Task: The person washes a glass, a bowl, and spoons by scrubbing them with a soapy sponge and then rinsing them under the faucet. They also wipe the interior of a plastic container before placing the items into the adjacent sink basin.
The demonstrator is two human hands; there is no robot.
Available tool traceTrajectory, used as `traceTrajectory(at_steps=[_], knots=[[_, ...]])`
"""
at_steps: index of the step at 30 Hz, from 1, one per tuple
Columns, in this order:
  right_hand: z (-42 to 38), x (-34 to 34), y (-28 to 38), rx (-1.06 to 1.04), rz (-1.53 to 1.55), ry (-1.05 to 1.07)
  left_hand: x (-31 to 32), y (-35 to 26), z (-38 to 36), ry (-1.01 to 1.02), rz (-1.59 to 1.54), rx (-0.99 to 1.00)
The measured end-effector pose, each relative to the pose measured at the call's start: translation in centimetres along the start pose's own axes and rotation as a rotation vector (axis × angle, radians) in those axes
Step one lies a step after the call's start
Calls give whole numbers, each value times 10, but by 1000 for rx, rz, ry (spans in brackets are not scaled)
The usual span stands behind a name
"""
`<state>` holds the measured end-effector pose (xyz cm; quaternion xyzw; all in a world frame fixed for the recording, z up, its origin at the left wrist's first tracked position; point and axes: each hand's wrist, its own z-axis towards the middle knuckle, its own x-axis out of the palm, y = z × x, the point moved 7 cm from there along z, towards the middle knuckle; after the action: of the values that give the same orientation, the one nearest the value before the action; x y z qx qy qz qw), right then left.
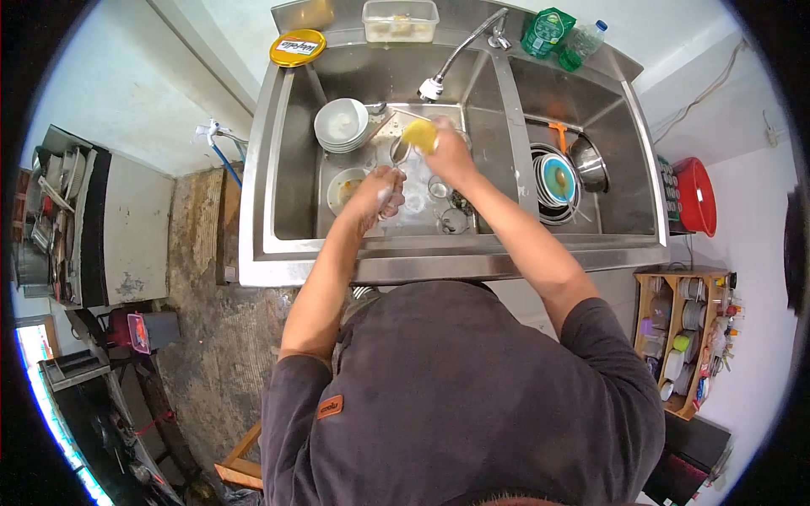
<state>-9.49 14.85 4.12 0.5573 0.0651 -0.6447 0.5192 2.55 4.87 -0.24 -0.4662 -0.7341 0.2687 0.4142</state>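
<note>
Over the left sink basin [291, 169], my left hand [381, 196] is closed around the handle of a metal spoon [399, 151], its bowl end pointing up and away from me. My right hand [450, 153] grips a yellow sponge [418, 135] right beside the spoon's bowl; whether they touch is hard to tell. Suds show on my left fingers. Left of the hands stands a stack of white bowls [341, 122]. A single bowl [339, 187] with yellowish residue sits near my left wrist. Small glasses [453, 221] rest on the basin floor below my right forearm.
A flexible faucet [432, 88] hangs above the basin. The right basin holds stacked plates [555, 179] and a metal pot [589, 163]. Along the back ledge are a yellow lid [297, 48], a plastic box [400, 31], a green pouch [548, 32] and a bottle [582, 45].
</note>
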Motion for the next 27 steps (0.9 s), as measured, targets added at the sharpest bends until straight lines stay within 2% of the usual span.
traceTrajectory(at_steps=[2, 3, 4, 6, 8, 10, 11, 12, 14, 17, 19, 20, 22, 23, 24, 26, 27], knots=[[-2, 7, -52, 481, 473, -199, 3, -5, -2, 26, -46, 0], [-12, 7, -44, 772, 918, -192, 6, -7, -5, 49, -89, -3], [-14, 5, -42, 779, 916, -187, 4, -8, -6, 48, -95, -9], [-24, 28, -37, 993, 1449, -91, 3, -7, -6, 98, -254, -94], [-28, 52, -40, 962, 1559, -42, 3, -6, -5, 102, -287, -113], [-20, 61, -17, 714, 1759, 154, 8, -2, -3, 116, -264, -142], [-16, 65, -17, 734, 1745, 174, 10, -1, -2, 117, -262, -145], [-17, 67, -16, 737, 1748, 170, 13, 0, -1, 138, -284, -150], [-8, 59, -12, 582, 1734, 37, 8, 2, 4, 153, -304, -143], [-22, 39, 13, 685, 1730, 57, 3, 10, 10, 185, -397, -142], [-14, 40, 0, 740, 1623, 35, 7, 3, -1, 38, -366, -90], [-6, 45, -11, 742, 1629, 31, 9, 0, -2, 35, -361, -94], [7, 43, -27, 681, 1652, -69, 9, 0, -1, -19, -438, -161], [7, 37, -20, 578, 1581, -50, 7, -2, 2, 19, -424, -122], [3, 31, -9, 571, 1581, -52, 6, -7, 1, 22, -420, -117], [-11, 32, 11, 713, 1596, 49, 1, -21, -1, -8, -333, 22], [-11, 33, 8, 750, 1589, 61, 0, -22, -1, -10, -332, 24]])
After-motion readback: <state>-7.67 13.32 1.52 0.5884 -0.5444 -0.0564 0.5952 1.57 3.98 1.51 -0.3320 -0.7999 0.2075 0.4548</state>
